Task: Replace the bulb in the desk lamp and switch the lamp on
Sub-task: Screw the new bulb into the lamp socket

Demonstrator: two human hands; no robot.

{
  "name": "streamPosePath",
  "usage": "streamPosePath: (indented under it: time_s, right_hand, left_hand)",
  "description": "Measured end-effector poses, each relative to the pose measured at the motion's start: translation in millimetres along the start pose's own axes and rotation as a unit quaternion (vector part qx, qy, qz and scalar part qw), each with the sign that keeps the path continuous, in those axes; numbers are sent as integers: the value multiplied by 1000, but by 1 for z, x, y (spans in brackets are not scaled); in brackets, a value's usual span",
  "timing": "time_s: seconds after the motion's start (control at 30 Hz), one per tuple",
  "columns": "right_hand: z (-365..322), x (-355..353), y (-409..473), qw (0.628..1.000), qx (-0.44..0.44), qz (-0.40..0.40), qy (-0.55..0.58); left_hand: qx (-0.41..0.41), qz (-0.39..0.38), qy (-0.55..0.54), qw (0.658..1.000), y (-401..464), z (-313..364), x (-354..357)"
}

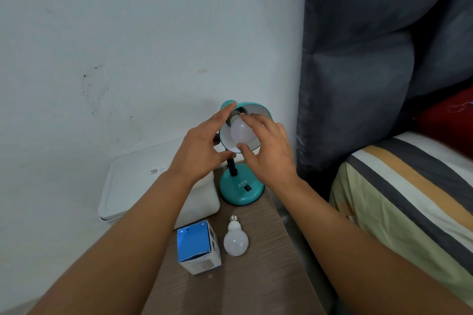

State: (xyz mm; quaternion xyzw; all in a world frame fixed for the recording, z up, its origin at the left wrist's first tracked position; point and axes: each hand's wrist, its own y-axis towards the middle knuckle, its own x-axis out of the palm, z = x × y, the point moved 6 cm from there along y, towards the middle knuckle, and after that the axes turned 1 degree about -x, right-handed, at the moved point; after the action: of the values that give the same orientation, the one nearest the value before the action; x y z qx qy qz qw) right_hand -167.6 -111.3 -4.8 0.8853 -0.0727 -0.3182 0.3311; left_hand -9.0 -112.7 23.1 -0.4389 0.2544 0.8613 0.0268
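Note:
A teal desk lamp stands at the back of a narrow wooden bedside table; its round base (242, 188) carries a black switch (247, 188). The shade (258, 108) is tilted toward me. A white bulb (239, 130) sits in the shade's socket, unlit. My left hand (202, 147) holds the shade's left rim between thumb and fingers. My right hand (268, 148) grips the bulb with thumb below and fingers above. A second white bulb (236, 238) lies loose on the table in front of the base, screw cap pointing away from me.
A blue and white bulb box (198, 250) stands left of the loose bulb. A white lidded bin (135, 181) sits left of the table (256, 276) against the wall. A striped bed (409, 199) and dark padded headboard (358, 59) are on the right.

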Motion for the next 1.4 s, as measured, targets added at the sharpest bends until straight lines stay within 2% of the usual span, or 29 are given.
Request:
streamPosePath:
  time_s: [0.23,0.57,0.67,0.83,1.03,1.2,1.4]
  right_hand:
    - [1,2,2,993,68,9,95]
    - [11,6,1,980,167,-12,111]
    - [11,7,0,977,167,-8,135]
    - [5,6,-1,983,108,6,150]
    - [5,7,-2,980,104,-7,170]
    - [8,3,-6,988,107,-4,108]
    - [6,4,-5,990,86,9,107]
  left_hand:
    - [-4,-2,0,1000,1,0,2]
    - [-14,1,7,1000,0,-1,3]
    - [-14,3,5,1000,0,1,3]
    - [-13,3,-6,1000,0,2,2]
    - [-18,3,-25,1000,0,2,1]
    - [-11,2,-19,1000,-1,3,2]
    - [-19,-1,-20,1000,0,1,2]
